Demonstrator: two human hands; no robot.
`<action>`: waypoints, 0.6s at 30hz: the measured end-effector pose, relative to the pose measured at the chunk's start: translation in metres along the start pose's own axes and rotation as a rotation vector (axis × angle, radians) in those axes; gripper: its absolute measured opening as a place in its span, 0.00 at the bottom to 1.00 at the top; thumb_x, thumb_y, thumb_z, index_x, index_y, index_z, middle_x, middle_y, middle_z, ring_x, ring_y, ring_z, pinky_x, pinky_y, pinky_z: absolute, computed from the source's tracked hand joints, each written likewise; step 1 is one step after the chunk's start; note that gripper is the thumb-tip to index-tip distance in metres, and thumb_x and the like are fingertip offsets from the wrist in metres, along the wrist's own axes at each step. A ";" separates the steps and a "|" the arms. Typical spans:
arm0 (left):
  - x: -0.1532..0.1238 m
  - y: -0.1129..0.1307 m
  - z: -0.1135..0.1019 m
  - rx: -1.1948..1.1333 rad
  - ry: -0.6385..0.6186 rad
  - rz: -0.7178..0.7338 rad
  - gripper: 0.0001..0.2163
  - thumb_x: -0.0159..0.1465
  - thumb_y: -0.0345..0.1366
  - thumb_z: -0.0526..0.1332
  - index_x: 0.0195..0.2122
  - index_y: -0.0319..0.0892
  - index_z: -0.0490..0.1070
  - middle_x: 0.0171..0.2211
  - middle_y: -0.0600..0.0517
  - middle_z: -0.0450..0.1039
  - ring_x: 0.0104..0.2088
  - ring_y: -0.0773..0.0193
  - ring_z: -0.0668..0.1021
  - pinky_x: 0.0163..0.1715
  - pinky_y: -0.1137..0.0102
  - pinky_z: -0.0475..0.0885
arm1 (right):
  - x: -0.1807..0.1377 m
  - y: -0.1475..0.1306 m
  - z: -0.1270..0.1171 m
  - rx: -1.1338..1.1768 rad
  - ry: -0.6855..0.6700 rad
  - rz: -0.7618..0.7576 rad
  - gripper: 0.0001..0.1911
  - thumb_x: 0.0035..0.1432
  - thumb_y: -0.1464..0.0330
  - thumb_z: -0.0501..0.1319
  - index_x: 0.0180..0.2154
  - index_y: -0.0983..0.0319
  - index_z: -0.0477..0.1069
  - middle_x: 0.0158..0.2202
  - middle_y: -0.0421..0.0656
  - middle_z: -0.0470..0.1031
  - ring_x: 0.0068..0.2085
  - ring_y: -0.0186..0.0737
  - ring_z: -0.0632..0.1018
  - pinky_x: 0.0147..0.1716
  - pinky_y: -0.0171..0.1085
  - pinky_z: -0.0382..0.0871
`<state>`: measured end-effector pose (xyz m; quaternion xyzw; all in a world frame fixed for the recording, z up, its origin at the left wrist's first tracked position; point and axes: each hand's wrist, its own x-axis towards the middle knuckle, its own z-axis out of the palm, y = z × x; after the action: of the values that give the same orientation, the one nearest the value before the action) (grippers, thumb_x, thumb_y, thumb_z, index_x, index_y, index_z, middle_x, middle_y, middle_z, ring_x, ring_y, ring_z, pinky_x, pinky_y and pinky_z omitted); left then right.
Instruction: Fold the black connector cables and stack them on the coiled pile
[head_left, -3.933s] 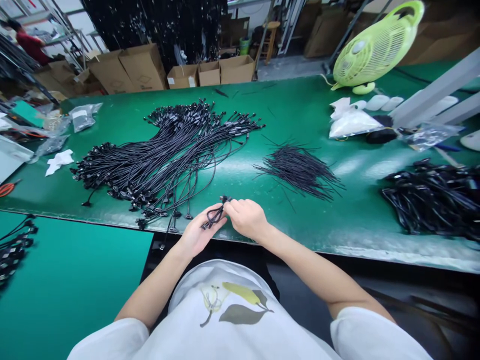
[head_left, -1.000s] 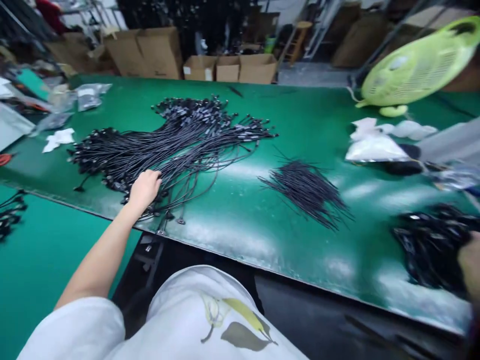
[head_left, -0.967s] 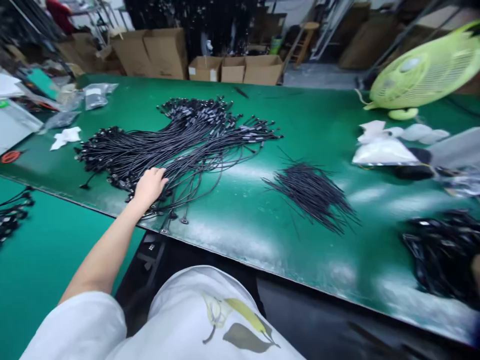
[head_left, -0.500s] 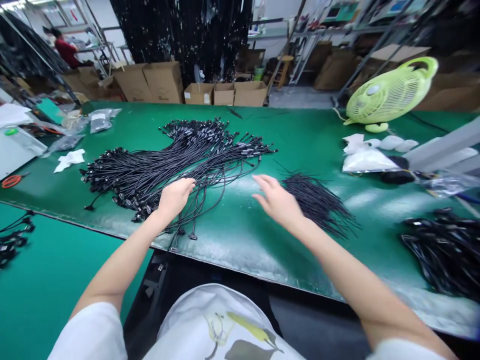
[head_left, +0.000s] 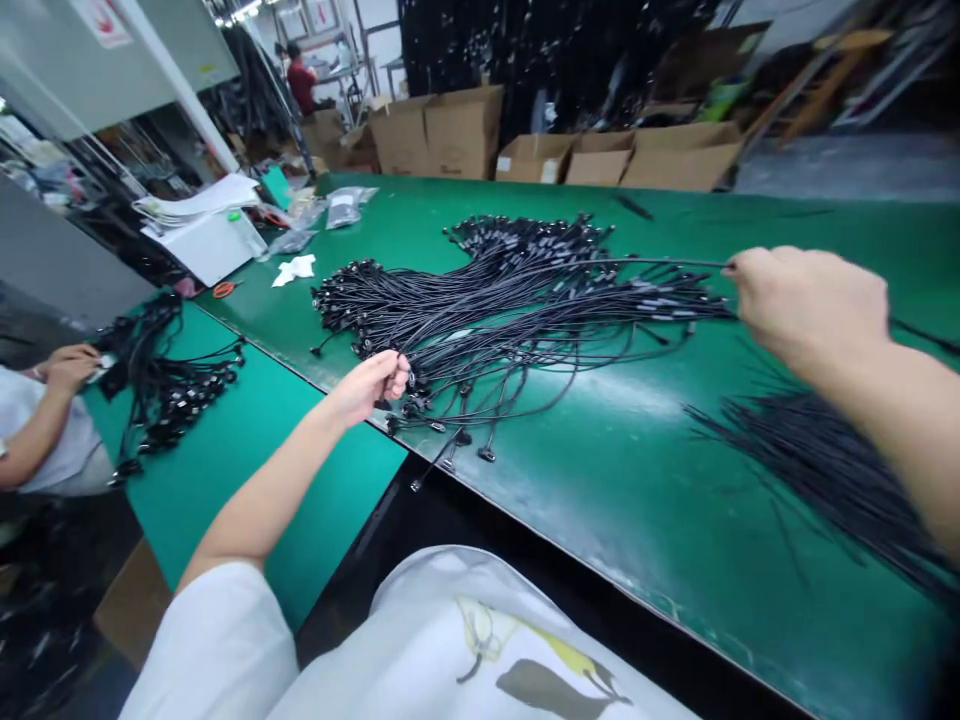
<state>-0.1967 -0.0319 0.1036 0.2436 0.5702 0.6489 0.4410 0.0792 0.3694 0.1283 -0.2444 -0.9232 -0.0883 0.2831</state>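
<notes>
A large pile of black cables point(head_left: 450, 300) with small connectors at the ends spreads over the green table point(head_left: 600, 500). My left hand point(head_left: 371, 388) is closed at the near left side of this pile, by the connector ends. My right hand point(head_left: 810, 300) pinches the far end of one black cable point(head_left: 660, 261), drawn out over the pile towards the left hand. Whether the left hand holds that same cable's other end is hard to see. Below my right forearm lies a bundle of thin black strips point(head_left: 817, 460).
At the left, a co-worker's hands point(head_left: 71, 368) are beside another heap of black cables point(head_left: 180, 390) on a lower green table. Orange scissors point(head_left: 223, 290), white tissue point(head_left: 295, 269) and plastic bags point(head_left: 346, 206) lie farther back. Cardboard boxes point(head_left: 465, 135) stand behind the table.
My view has turned left. My right hand, open before, has moved right and away from me and now grips a cable end. My left hand has moved towards the connectors nearer the table edge.
</notes>
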 end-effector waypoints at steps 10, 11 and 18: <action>0.024 -0.034 0.073 0.116 -0.132 0.073 0.13 0.59 0.44 0.65 0.33 0.38 0.70 0.27 0.55 0.65 0.22 0.74 0.65 0.23 0.76 0.61 | -0.096 -0.116 -0.063 -0.056 -0.561 -0.159 0.16 0.67 0.64 0.48 0.38 0.62 0.72 0.36 0.47 0.77 0.28 0.36 0.74 0.22 0.34 0.47; 0.022 -0.037 0.083 0.216 -0.141 0.131 0.12 0.60 0.43 0.64 0.33 0.39 0.70 0.30 0.53 0.68 0.24 0.73 0.67 0.25 0.75 0.63 | -0.101 -0.123 -0.069 0.004 -0.582 -0.203 0.15 0.67 0.66 0.48 0.37 0.62 0.72 0.35 0.46 0.77 0.29 0.36 0.74 0.22 0.33 0.48; -0.008 -0.057 0.143 0.432 -0.461 0.116 0.15 0.69 0.45 0.52 0.43 0.41 0.71 0.21 0.56 0.64 0.24 0.68 0.67 0.32 0.71 0.66 | -0.099 -0.150 -0.082 0.127 -0.432 -0.252 0.18 0.69 0.62 0.48 0.34 0.64 0.70 0.30 0.45 0.74 0.28 0.34 0.72 0.23 0.34 0.46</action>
<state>-0.0593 0.0341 0.0836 0.5042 0.5650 0.4648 0.4588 0.1145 0.1757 0.1358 -0.1221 -0.9891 -0.0104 0.0811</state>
